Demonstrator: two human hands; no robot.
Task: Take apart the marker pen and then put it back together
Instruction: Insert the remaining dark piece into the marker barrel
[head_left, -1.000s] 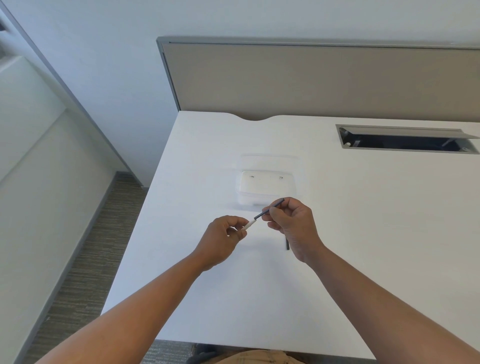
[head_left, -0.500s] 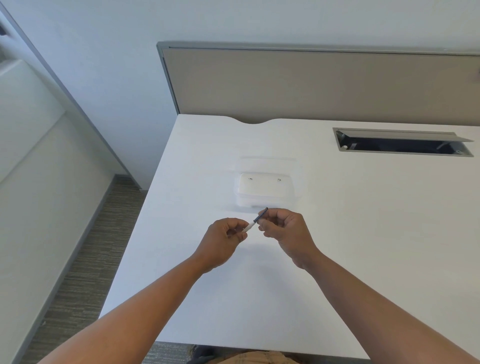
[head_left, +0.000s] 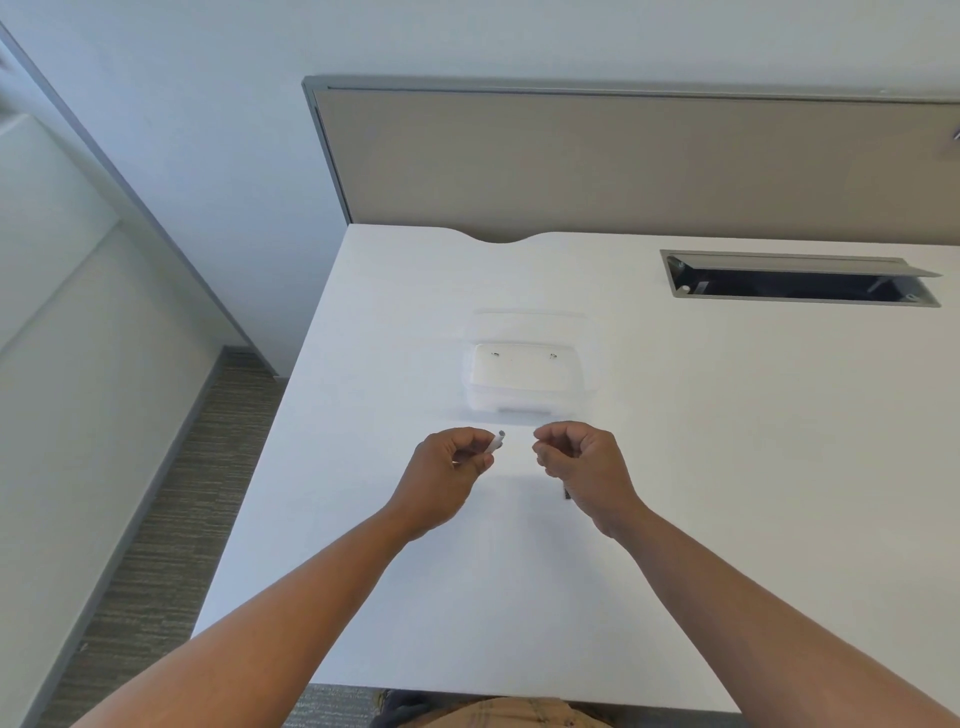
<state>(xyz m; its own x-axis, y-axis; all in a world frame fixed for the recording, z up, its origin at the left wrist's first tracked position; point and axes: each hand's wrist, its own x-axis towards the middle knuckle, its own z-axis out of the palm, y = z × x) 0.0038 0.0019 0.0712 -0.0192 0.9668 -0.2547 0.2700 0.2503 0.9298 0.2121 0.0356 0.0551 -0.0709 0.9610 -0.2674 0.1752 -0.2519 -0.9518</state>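
My left hand (head_left: 447, 467) is closed around the white marker barrel (head_left: 496, 442), whose short free end pokes out toward the right with a grey spot at its mouth. A little to the right, my right hand (head_left: 582, 462) hovers with its fingers curled and pinched; nothing shows between them. The two hands are a small gap apart above the white desk (head_left: 727, 467). A small dark piece (head_left: 566, 492) peeks out from under my right hand; I cannot tell what part it is.
A clear plastic box (head_left: 524, 379) with a lid sits just beyond the hands. A grey cable hatch (head_left: 800, 280) lies open at the back right. A beige partition (head_left: 623, 161) closes the far edge. The desk's left edge drops to carpet.
The dark rod that my right hand held against the barrel got shorter and is now out of sight. My right hand has drawn away to the right, leaving a gap.
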